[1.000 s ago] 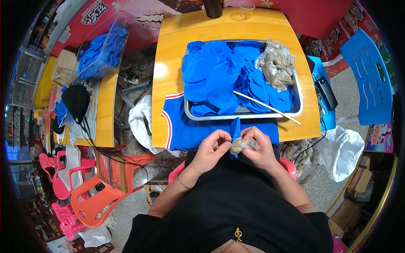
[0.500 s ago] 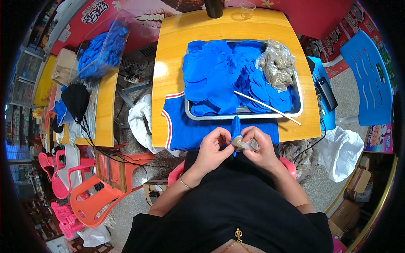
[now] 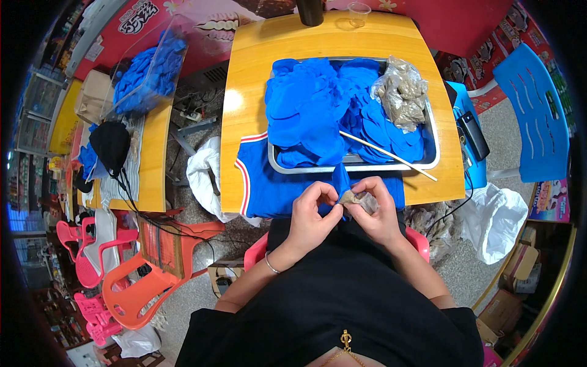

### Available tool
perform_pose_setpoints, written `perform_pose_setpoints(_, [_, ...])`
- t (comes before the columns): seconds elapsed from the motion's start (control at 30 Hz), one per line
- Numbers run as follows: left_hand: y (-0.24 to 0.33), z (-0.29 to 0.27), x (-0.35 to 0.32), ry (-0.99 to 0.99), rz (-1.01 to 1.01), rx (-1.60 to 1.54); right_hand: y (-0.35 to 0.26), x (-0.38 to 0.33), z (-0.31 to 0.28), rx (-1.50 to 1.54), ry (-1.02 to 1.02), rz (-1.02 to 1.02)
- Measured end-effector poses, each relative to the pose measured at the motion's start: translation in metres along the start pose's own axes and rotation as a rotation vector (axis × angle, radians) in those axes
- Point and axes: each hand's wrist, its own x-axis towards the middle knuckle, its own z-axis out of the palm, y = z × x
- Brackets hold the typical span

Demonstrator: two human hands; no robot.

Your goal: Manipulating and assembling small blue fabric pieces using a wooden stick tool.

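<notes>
Just in front of the table's near edge, my left hand (image 3: 313,215) pinches a pointed piece of blue fabric (image 3: 340,180). My right hand (image 3: 378,214) grips a small greyish-brown, partly see-through piece (image 3: 350,197) against it; what that is made of I cannot tell. Fingertips of both hands nearly meet, hiding part of the fabric. Beyond them a metal tray (image 3: 342,169) holds heaps of flat, rounded blue fabric pieces (image 3: 306,110). On its right side rests a clear plastic bag of greyish-brown stuff (image 3: 400,92). A pale thin stick (image 3: 388,154) lies slantwise over the tray's front rim.
Under the tray's near side a blue sleeveless garment (image 3: 255,174) covers the table edge. At the back stand a dark cylinder (image 3: 310,12) and a clear cup (image 3: 359,14). To the left are a bin of blue pieces (image 3: 147,73) and an orange chair (image 3: 137,300); a blue chair (image 3: 533,116) stands right.
My right hand has shifted slightly up, its fingers now more curled over the greyish piece. The blue fabric's tip stands a little farther left and higher. The tray has not moved.
</notes>
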Motion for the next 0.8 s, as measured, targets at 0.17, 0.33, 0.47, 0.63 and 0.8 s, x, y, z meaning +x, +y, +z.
perform_pose_setpoints(0.17, [0.003, -0.006, 0.002, -0.138, -0.253, -0.338, 0.002, 0.000, -0.003, -0.034, -0.033, 0.005])
perform_pose_setpoints(0.33, [0.001, -0.004, 0.002, -0.141, -0.253, -0.331, 0.003, -0.001, -0.004, 0.009, -0.029, 0.020])
perform_pose_setpoints(0.47, [-0.002, -0.006, 0.001, -0.178, -0.150, -0.193, 0.001, -0.002, -0.008, -0.051, -0.122, 0.098])
perform_pose_setpoints(0.63, [0.002, -0.007, 0.004, -0.187, -0.038, -0.060, 0.004, -0.002, -0.004, -0.093, -0.078, 0.093])
perform_pose_setpoints(0.8, [0.009, -0.005, 0.005, -0.204, 0.088, 0.099, 0.009, -0.001, 0.002, -0.096, 0.086, -0.046])
